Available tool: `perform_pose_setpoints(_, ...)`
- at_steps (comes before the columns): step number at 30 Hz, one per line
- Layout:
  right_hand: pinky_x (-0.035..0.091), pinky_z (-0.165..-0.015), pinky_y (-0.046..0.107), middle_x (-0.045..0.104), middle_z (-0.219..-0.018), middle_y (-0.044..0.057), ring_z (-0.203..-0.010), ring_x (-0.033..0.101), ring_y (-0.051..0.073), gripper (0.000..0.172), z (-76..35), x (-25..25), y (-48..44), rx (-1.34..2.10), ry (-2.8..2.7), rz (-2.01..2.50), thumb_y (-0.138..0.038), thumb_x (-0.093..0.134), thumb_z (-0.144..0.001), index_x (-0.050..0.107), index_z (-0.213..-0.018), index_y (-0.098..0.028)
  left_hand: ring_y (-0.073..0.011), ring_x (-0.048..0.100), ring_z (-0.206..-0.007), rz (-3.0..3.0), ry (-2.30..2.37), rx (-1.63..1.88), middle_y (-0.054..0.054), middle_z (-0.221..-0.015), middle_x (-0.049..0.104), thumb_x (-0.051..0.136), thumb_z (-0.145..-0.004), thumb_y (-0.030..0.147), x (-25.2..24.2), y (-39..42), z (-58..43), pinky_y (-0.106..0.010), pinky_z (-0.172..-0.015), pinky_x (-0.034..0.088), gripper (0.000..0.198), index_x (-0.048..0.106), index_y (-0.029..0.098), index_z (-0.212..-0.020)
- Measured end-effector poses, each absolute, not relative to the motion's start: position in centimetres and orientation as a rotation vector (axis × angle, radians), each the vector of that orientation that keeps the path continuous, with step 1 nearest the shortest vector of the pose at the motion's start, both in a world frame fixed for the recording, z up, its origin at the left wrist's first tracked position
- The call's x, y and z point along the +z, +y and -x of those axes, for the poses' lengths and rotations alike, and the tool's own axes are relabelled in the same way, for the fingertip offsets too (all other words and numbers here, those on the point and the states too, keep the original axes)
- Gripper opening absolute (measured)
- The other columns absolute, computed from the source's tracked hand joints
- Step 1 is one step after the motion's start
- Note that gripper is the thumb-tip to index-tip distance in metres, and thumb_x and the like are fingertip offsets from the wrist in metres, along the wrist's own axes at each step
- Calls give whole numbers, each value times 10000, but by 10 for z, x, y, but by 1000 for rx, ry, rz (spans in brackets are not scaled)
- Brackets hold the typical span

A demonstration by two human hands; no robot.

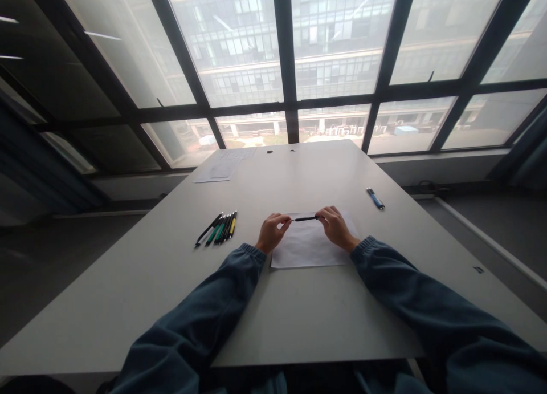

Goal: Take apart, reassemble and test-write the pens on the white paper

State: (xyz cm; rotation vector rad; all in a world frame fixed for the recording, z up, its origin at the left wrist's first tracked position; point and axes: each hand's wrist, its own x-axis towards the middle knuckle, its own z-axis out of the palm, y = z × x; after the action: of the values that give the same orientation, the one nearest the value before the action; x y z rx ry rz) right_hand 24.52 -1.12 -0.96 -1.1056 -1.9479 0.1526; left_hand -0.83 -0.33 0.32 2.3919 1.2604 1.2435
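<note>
A slim black pen (306,218) is stretched level between my two hands, above a white sheet of paper (307,251). My left hand (272,231) pinches its thin left end between thumb and fingertips. The right end sits in the closed fingers of my right hand (335,227). Both wrists are over or beside the paper's edges. To the left of my left hand lies a loose group of pens (217,228), black, green and yellow, side by side on the table.
The white table (149,303) reaches forward to large windows. Blue pens (375,198) lie toward its right edge. Printed sheets (220,167) rest at the far left. A small dark item (478,269) is near the right edge, and a round dark spot (269,151) is at the far end.
</note>
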Motion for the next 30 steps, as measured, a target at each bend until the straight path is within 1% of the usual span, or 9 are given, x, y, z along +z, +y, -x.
perform_pose_setpoints(5,449,-864,386,658,-942,77,-944,537,239,185,-243,-8,-12,183,-1960,1040,-146,492,-940,665,-957,-208,-153,601,-750,-2358,1210,1224,-34,-800,664,565,-926,283,4,-5,7,-266,-684,490,170,694,192,-865)
perform_pose_setpoints(8,453,-858,380,656,-937,76,-935,545,235,168,-243,-7,-13,192,-1965,1028,-159,501,-944,662,-956,-207,-140,584,-715,-2350,1189,1219,-28,-783,650,547,-935,279,6,-6,6,-249,-649,469,183,678,182,-853)
perform_pose_setpoints(12,456,-859,378,661,-943,75,-928,554,230,164,-242,-8,-13,208,-1980,1019,-181,500,-957,660,-975,-209,-134,568,-693,-2368,1168,1184,-20,-752,633,535,-941,282,6,-6,6,-248,-640,462,203,668,178,-829)
perform_pose_setpoints(15,457,-862,376,665,-947,74,-929,562,227,165,-242,-10,-12,214,-1993,1010,-191,500,-960,662,-985,-212,-137,573,-701,-2355,1166,1181,-24,-766,643,536,-942,303,4,-6,6,-249,-640,465,207,670,181,-841)
perform_pose_setpoints(20,468,-841,350,664,-946,74,-918,588,215,176,-242,-13,-12,242,-1993,1007,-204,490,-965,662,-1002,-214,-143,595,-724,-2305,1157,1217,-37,-817,674,580,-922,314,2,-4,8,-253,-642,484,173,691,189,-879)
perform_pose_setpoints(26,479,-815,329,676,-985,80,-890,615,201,214,-241,-11,-15,283,-2004,1010,-199,455,-974,656,-1048,-208,-147,610,-722,-2238,1122,1263,-45,-839,698,612,-905,347,2,-4,8,-264,-648,505,184,718,197,-893)
perform_pose_setpoints(30,483,-804,325,675,-981,82,-878,617,198,226,-241,-10,-16,293,-2012,1006,-204,447,-977,658,-1058,-207,-151,621,-717,-2220,1112,1289,-46,-850,716,650,-881,334,2,-4,8,-274,-651,510,159,735,205,-917)
